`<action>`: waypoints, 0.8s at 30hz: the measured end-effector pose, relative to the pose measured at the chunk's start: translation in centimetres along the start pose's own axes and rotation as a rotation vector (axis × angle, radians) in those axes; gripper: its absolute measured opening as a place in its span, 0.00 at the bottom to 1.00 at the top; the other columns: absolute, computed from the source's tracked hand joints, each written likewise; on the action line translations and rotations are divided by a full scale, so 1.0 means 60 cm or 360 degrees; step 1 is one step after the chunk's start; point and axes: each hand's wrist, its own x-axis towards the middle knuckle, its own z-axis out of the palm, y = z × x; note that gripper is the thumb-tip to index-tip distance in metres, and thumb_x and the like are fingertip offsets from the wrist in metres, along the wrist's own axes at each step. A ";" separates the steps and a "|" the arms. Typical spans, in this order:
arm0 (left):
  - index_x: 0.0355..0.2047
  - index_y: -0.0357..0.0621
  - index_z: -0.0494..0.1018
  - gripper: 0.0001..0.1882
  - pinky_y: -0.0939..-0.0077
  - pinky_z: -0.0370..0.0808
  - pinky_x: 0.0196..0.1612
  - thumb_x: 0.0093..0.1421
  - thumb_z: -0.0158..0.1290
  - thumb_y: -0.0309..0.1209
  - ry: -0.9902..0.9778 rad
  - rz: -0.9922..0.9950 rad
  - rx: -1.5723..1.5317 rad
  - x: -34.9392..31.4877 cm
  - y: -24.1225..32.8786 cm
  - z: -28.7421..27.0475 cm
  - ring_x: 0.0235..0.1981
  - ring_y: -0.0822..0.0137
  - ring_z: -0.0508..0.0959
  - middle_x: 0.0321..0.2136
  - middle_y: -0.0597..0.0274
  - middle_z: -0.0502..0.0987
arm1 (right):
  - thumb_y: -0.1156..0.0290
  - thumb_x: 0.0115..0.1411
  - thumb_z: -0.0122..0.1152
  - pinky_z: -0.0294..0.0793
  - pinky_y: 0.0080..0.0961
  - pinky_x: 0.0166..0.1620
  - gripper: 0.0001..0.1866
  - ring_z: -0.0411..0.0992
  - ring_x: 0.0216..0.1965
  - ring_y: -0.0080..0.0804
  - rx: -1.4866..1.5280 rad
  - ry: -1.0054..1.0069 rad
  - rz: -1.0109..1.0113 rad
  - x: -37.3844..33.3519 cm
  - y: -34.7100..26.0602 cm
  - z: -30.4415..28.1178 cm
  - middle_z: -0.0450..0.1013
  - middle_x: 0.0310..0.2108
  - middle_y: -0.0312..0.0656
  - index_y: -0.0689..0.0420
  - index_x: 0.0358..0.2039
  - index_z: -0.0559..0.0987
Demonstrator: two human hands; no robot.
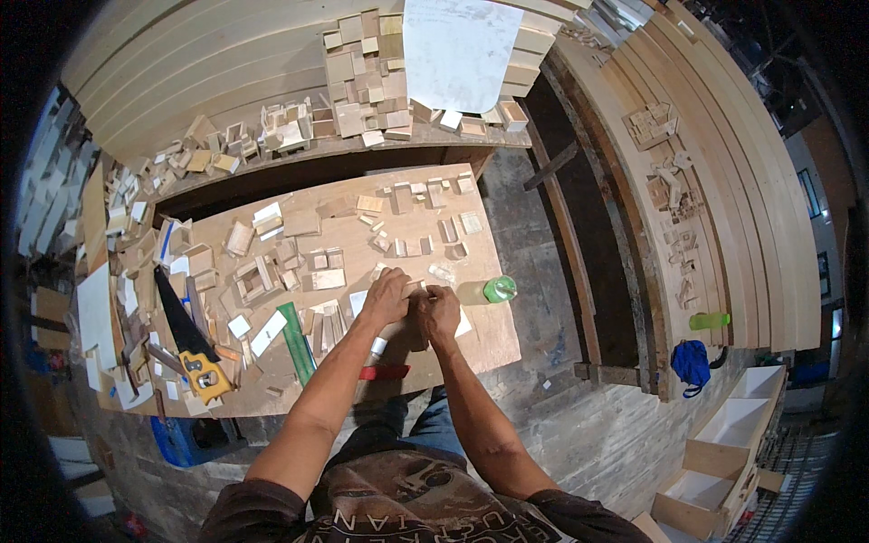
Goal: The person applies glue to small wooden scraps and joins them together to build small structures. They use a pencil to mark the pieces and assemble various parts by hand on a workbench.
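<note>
My left hand (387, 299) and my right hand (440, 313) meet over the near side of the plywood tabletop (434, 362). Both are closed, fingertips pinching a small pale wood piece (415, 287) between them. Most of that piece is hidden by my fingers. Below my hands lie a small white cylindrical object (378, 347) and a red strip-like object (389, 372). Beyond them stand small wood blocks and U-shaped wood pieces (426, 245). A green-tinted bottle (500, 289) is to the right of my right hand.
A handsaw with a yellow handle (206, 376) and a green flat tool (294, 344) lie at left among wood offcuts. A blue clamp (186, 441) sits at the near left edge. Stacked blocks (362, 81) stand on the back shelf. Long boards (715, 181) run along the right.
</note>
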 end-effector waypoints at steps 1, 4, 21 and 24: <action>0.37 0.36 0.79 0.14 0.62 0.73 0.51 0.48 0.61 0.25 -0.0003 -0.0004 0.0005 0.000 0.000 0.000 0.44 0.49 0.74 0.36 0.51 0.76 | 0.61 0.56 0.65 0.75 0.41 0.43 0.16 0.77 0.38 0.50 -0.0010 -0.0032 0.0032 -0.001 -0.004 -0.003 0.77 0.37 0.52 0.60 0.38 0.83; 0.37 0.36 0.79 0.14 0.62 0.73 0.51 0.48 0.61 0.25 0.0000 -0.0015 0.0003 0.001 0.000 0.000 0.44 0.49 0.74 0.36 0.52 0.76 | 0.58 0.58 0.62 0.74 0.42 0.45 0.16 0.75 0.41 0.51 -0.0031 -0.0091 0.0085 -0.001 -0.009 -0.009 0.76 0.38 0.50 0.57 0.37 0.84; 0.36 0.36 0.77 0.16 0.59 0.73 0.51 0.44 0.59 0.21 -0.0027 -0.0015 0.0033 -0.001 0.003 -0.005 0.46 0.50 0.73 0.38 0.52 0.75 | 0.61 0.58 0.62 0.75 0.45 0.42 0.14 0.76 0.37 0.55 -0.0066 0.0057 0.0110 -0.003 -0.026 -0.002 0.77 0.35 0.54 0.59 0.32 0.85; 0.36 0.36 0.77 0.15 0.58 0.73 0.50 0.43 0.58 0.21 -0.0067 0.0000 0.0100 0.001 0.003 -0.006 0.46 0.50 0.73 0.38 0.52 0.75 | 0.63 0.57 0.63 0.75 0.45 0.42 0.13 0.76 0.38 0.55 -0.0118 0.0074 0.0023 0.003 -0.020 0.004 0.77 0.34 0.54 0.61 0.32 0.85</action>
